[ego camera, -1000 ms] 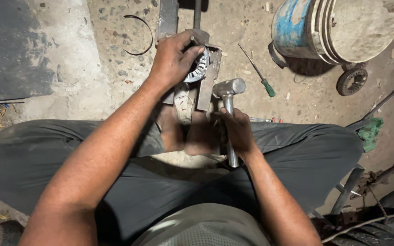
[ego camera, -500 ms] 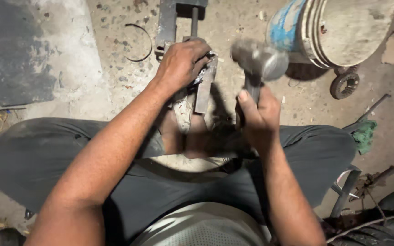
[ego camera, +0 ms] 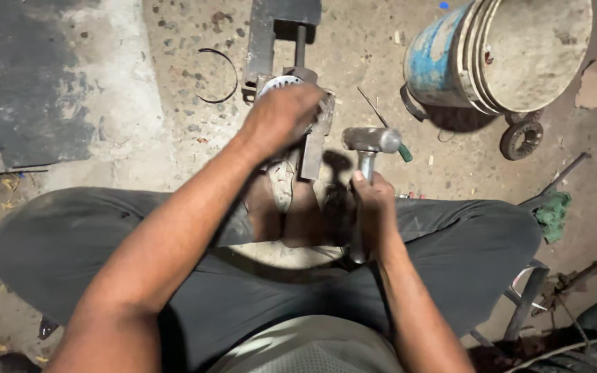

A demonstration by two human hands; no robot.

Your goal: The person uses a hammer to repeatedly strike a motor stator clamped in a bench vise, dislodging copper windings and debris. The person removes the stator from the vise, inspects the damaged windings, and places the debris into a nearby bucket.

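I sit cross-legged on a dirty concrete floor. My left hand point(ego camera: 281, 117) presses down on a round, ribbed metal part point(ego camera: 276, 83) resting on a dark steel fixture point(ego camera: 312, 148) in front of my feet. My right hand point(ego camera: 373, 207) grips the handle of a steel hammer point(ego camera: 371, 140). Its head hangs low, just right of the fixture. Most of the round part is hidden under my left hand.
A blue and white bucket point(ego camera: 499, 52) lies on its side at the upper right, a small wheel point(ego camera: 521, 140) below it. A green-handled screwdriver point(ego camera: 385, 128) lies behind the hammer. A wire ring point(ego camera: 219, 76) lies upper left. Green cloth point(ego camera: 553, 214) and metal scrap sit at right.
The hammer rose high half a second ago and has now swung back down beside the fixture. My left hand has stayed on the round part.
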